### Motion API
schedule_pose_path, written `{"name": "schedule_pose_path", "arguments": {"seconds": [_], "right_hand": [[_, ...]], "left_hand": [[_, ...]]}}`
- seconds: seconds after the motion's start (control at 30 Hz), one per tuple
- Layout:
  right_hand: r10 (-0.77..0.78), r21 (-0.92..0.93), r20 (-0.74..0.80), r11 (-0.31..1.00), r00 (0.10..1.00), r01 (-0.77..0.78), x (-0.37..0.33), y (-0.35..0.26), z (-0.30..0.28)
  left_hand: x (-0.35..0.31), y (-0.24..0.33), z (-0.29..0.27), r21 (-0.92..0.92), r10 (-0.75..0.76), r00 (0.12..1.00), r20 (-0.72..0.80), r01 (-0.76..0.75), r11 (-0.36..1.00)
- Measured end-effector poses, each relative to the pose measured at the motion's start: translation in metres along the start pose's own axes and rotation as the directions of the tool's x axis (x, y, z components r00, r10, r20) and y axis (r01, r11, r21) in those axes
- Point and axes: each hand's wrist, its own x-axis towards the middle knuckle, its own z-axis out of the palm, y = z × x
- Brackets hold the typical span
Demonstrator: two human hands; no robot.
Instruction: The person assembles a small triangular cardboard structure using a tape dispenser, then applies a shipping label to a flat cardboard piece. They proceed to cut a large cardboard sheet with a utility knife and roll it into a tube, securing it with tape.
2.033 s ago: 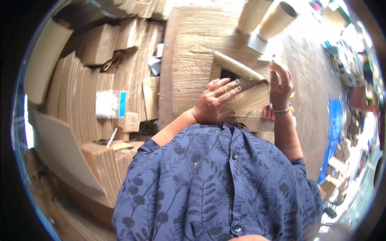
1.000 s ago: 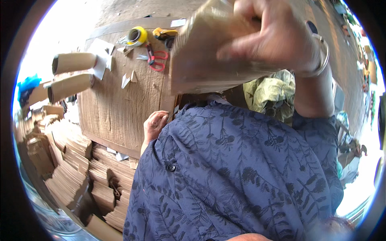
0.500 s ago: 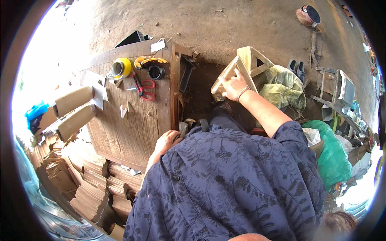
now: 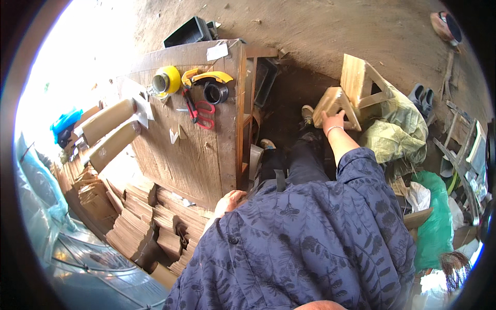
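My right hand [image 4: 333,122] reaches forward and grips the near edge of a small pale wooden stool [image 4: 330,101], which looks tipped on its side. Its boards and legs [image 4: 356,77] reach toward a yellowish sack [image 4: 395,137]. By the near right corner of the wooden table [image 4: 181,165] rests my left hand [image 4: 229,202], its fingers partly hidden by my shirt. On the table top lie red-handled scissors [image 4: 205,114], a red and black cutter knife [image 4: 190,106], a yellow tape roll [image 4: 168,80], a yellow tape dispenser [image 4: 217,77] and a black ring-shaped roll [image 4: 216,93].
Folded cardboard tubes [image 4: 108,121] jut over the table's left side. Stacks of flat cardboard [image 4: 132,227] fill the lower left. A black crate [image 4: 188,32] stands beyond the table. At right are dark slippers [image 4: 421,98], a tipped chair [image 4: 465,139] and a green bag [image 4: 434,227].
My right hand has drawn back closer to my body, bringing the near part of the stool with it. The view has shifted, and my legs and feet show more now.
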Motion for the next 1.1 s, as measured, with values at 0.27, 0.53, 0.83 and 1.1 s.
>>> {"name": "schedule_pose_path", "arguments": {"seconds": [0.27, 0.53, 0.83, 1.1], "right_hand": [[0.006, 0.279, 0.315, 0.955, 0.949, -0.098, -0.018, 0.033, -0.028], [-0.161, 0.361, 0.186, 0.929, 0.969, 0.085, -0.021, 0.009, -0.03], [-0.545, 0.309, -0.06, 0.787, 0.837, 0.534, -0.126, -0.182, -0.135], [-0.771, 0.067, -0.026, 0.634, 0.636, 0.771, -0.157, -0.436, -0.14]], "left_hand": [[0.004, -0.02, 0.017, -0.036, 0.063, 0.998, 0.009, -0.062, 0.997], [-0.032, -0.058, 0.017, -0.239, 0.121, 0.972, -0.203, -0.169, 0.956], [-0.053, -0.19, 0.055, -0.587, -0.117, 0.866, -0.486, -0.224, 0.778], [-0.087, -0.301, 0.118, -0.638, -0.295, 0.854, -0.428, -0.055, 0.768]]}}
